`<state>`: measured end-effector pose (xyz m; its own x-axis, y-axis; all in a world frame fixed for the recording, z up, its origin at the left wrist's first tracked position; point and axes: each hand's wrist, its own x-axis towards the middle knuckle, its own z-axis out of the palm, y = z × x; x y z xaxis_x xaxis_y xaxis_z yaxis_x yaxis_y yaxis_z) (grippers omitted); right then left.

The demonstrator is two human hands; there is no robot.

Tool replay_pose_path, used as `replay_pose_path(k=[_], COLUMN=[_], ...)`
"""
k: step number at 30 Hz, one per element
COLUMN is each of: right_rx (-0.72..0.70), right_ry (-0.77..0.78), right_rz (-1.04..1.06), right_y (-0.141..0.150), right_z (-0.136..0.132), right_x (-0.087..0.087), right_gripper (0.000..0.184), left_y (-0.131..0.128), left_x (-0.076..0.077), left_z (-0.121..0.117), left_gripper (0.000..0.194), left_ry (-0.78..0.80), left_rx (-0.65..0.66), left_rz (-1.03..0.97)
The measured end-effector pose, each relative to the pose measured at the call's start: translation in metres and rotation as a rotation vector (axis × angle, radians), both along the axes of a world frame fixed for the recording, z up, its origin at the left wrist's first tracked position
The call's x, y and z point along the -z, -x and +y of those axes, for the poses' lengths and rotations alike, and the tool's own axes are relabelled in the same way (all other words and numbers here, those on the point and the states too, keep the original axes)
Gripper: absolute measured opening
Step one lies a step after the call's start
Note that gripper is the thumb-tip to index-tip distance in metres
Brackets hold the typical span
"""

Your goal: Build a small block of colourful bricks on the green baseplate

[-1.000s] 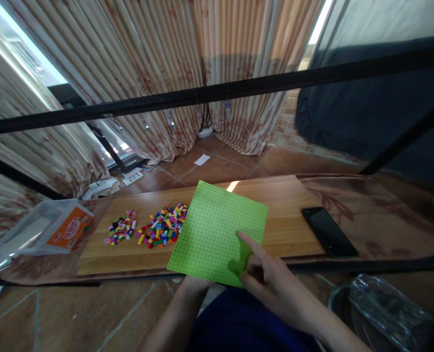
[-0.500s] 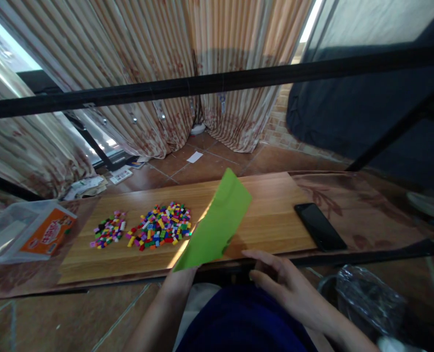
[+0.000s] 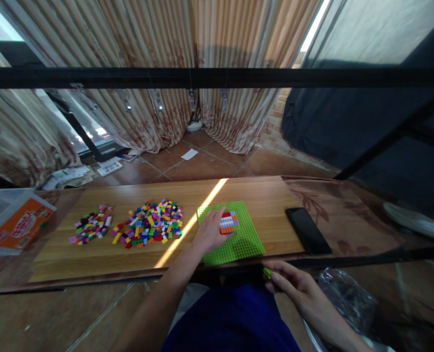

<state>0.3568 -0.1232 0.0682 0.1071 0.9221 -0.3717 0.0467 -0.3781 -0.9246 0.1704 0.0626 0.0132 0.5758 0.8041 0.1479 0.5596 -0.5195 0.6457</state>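
Observation:
A green studded baseplate (image 3: 243, 244) lies flat on the wooden board. On it sits a small patch of bricks (image 3: 227, 223) in red, white, blue, orange and purple. My left hand (image 3: 212, 230) rests over the left part of the baseplate, its finger and thumb apart at the patch's left side. My right hand (image 3: 293, 283) is off the board's front edge, pinching a small green brick (image 3: 268, 273) between thumb and fingers.
A large pile of loose bricks (image 3: 150, 222) and a smaller pile (image 3: 92, 225) lie to the left. Beyond them stands a clear tub with an orange label (image 3: 20, 225). A black phone (image 3: 308, 231) lies at the right. A dark bar (image 3: 217, 78) crosses behind the table.
The baseplate was tilted up with its smooth underside showing; now it lies flat, studs up. My left hand has come onto its top. The green brick now shows in my right hand.

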Motion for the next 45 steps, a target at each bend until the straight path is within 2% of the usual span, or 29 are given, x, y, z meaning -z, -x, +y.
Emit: replay_pose_path(k=[4, 9, 13, 17, 22, 25, 28, 33, 45], right_rx=[0.036, -0.05, -0.105, -0.152, -0.215, -0.222, -0.234, -0.282, -0.397], right_ry=[-0.126, -0.405, -0.608, -0.647, -0.593, -0.531, -0.479, -0.434, -0.362], right_rz=[0.014, -0.326, -0.529, -0.595, -0.571, -0.47, -0.357, -0.286, -0.532], right_y=[0.011, 0.021, 0.026, 0.029, 0.03, 0.031, 0.032, 0.032, 0.031], right_z=[0.028, 0.092, 0.14, 0.169, 0.177, 0.177, 0.177, 0.178, 0.182], right_x=[0.01, 0.026, 0.04, 0.049, 0.06, 0.064, 0.062, 0.054, 0.043], right_gripper=[0.042, 0.033, 0.022, 0.018, 0.02, 0.021, 0.023, 0.023, 0.028], left_y=[0.012, 0.021, 0.023, 0.024, 0.025, 0.025, 0.024, 0.024, 0.022], left_x=[0.009, 0.019, 0.02, 0.019, 0.021, 0.021, 0.019, 0.02, 0.02], left_z=[-0.001, -0.008, -0.009, -0.008, -0.008, -0.009, -0.01, -0.011, -0.011], left_gripper=[0.089, 0.094, 0.096, 0.097, 0.101, 0.101, 0.1, 0.103, 0.103], left_ry=[0.053, 0.13, 0.176, 0.184, 0.186, 0.191, 0.195, 0.2, 0.206], left_rx=[-0.002, -0.061, -0.059, -0.032, -0.037, -0.041, -0.039, -0.044, -0.064], left_rz=[-0.09, -0.194, -0.234, -0.274, -0.272, -0.274, -0.266, -0.25, -0.226])
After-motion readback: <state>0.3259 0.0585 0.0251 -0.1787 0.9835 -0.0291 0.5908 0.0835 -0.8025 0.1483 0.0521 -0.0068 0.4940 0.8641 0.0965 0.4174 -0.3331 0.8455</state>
